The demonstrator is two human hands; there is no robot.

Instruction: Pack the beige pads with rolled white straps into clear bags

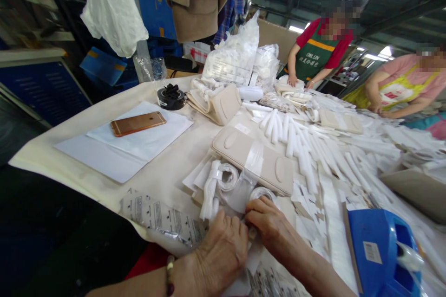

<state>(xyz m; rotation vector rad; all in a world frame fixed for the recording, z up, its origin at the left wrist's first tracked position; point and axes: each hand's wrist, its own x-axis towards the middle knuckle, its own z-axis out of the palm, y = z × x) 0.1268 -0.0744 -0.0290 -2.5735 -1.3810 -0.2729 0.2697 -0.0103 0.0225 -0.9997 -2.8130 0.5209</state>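
Note:
Near the table's front edge, my left hand (225, 250) is closed, its fingers bent over something I cannot make out. Right beside it, my right hand (270, 223) pinches at the same spot, next to a rolled white-wrapped strap (262, 193). What lies between the fingertips is hidden. Just beyond both hands rests a beige bag (254, 160) with a clear band around its middle. A second coiled white-wrapped strap (228, 178) sits in front of the bag. Printed clear plastic bags (163, 218) lie under and beside my left hand.
A phone (138, 124) lies on white paper (104, 158) at left, near a black tape roll (171, 98). Another beige bag (223, 102) stands behind. White foam tubes (303, 158) spread rightward. A blue tape dispenser (379, 246) is at right. Two people work across the table.

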